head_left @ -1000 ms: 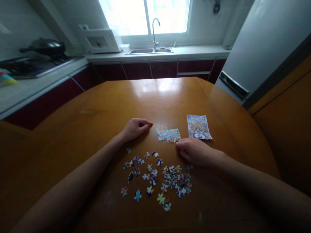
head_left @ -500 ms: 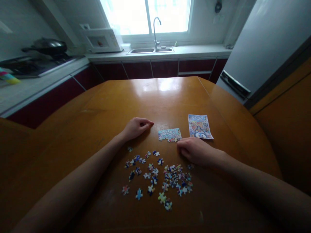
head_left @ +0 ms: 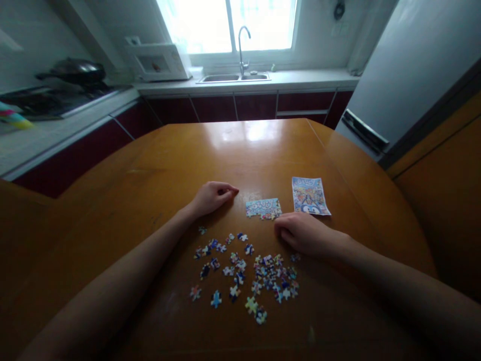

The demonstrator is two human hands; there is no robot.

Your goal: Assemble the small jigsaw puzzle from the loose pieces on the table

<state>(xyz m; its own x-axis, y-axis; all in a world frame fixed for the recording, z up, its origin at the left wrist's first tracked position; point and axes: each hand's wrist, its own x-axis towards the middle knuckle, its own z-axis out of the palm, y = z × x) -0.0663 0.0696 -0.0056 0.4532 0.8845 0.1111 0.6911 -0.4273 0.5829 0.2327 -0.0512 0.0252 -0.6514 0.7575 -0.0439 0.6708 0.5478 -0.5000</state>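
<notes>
A partly joined jigsaw puzzle (head_left: 263,206), pale blue along its far side, lies flat on the wooden table (head_left: 240,155). Its near edge is uneven. At its near right corner rest the fingertips of my right hand (head_left: 300,231), the fingers curled closed; whatever is under them is hidden. To the left of the puzzle, apart from it, my left hand (head_left: 213,197) lies on the table with thumb and forefinger together. No piece shows in that pinch. Loose puzzle pieces (head_left: 272,275) are heaped nearer to me, and several more pieces (head_left: 216,299) are scattered to their left.
A printed picture sheet (head_left: 310,196) of the puzzle lies just beyond my right hand. Past the table stand a counter with a sink (head_left: 233,77), a white microwave (head_left: 161,62) and a stove with a pan (head_left: 77,71). A fridge (head_left: 409,70) is at the right.
The view has shifted very slightly. Both hands, the joined puzzle and the loose pieces keep their places.
</notes>
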